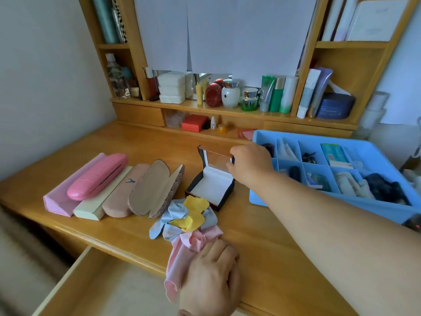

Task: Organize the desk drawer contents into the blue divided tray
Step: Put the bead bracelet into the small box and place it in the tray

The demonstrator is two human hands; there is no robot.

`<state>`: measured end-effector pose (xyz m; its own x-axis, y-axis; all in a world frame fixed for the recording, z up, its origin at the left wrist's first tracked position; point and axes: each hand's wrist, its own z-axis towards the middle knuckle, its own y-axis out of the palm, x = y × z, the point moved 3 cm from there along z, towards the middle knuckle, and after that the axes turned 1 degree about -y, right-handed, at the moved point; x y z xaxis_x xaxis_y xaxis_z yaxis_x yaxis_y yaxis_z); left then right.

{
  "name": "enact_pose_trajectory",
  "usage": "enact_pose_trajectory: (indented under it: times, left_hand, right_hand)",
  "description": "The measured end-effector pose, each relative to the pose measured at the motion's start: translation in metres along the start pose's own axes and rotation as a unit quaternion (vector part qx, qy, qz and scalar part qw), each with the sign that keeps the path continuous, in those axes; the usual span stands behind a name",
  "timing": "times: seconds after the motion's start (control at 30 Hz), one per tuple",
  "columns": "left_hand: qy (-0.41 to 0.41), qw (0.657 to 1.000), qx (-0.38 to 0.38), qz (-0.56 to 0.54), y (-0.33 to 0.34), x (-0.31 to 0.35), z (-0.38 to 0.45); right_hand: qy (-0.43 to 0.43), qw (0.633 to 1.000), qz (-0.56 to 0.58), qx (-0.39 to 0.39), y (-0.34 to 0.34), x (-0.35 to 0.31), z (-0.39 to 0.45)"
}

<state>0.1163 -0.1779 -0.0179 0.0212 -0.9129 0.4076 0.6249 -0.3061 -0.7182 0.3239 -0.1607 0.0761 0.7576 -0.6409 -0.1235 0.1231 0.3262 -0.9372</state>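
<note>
A small dark box (210,190) with a white lining stands open in the middle of the desk. My right hand (249,165) grips the right edge of its raised lid. Just in front of the box lies a heap of blue, yellow and pink cleaning cloths (189,221). My left hand (209,277) rests on the pink cloth at the desk's front edge, fingers closed over it. The blue divided tray (257,197) sits at the right, its compartments holding tubes, sachets and dark items.
Several glasses cases (118,185), one of them open, lie in a row at the left. An open drawer (91,286) juts out below the desk's front edge. Bottles and jars line the back shelf (227,92).
</note>
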Motion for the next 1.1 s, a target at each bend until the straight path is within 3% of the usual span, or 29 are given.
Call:
enact_pose_trajectory:
  times: [0.2,0.3,0.37,0.47,0.63,0.9,1.1]
  left_hand:
    - [-0.013,1.0,-0.019,-0.012,-0.003,0.002,0.0]
    - [-0.03,0.999,-0.04,-0.015,-0.006,0.005,0.0]
    - [-0.043,0.997,-0.057,-0.01,-0.009,0.007,0.0]
    - [-0.052,0.996,-0.076,0.008,-0.011,0.012,0.0]
    - [-0.053,0.994,-0.082,0.05,-0.011,0.023,0.0]
    - [-0.056,0.987,-0.117,0.092,-0.007,0.028,0.002]
    - [-0.056,0.977,-0.134,0.154,-0.003,0.028,0.005]
  right_hand:
    - [-0.051,0.986,0.055,0.149,-0.055,-0.001,0.0]
    - [-0.031,0.966,0.144,0.214,-0.098,0.016,-0.027]
    - [0.007,0.959,0.217,0.181,-0.112,0.036,-0.059]
    - [0.082,0.948,0.3,0.072,-0.107,0.073,-0.125]
    - [0.111,0.972,0.204,0.011,-0.091,0.125,-0.22]
    - [0.116,0.984,0.131,0.04,-0.076,0.146,-0.237]
    - [0.092,0.983,0.151,0.05,-0.074,0.14,-0.239]
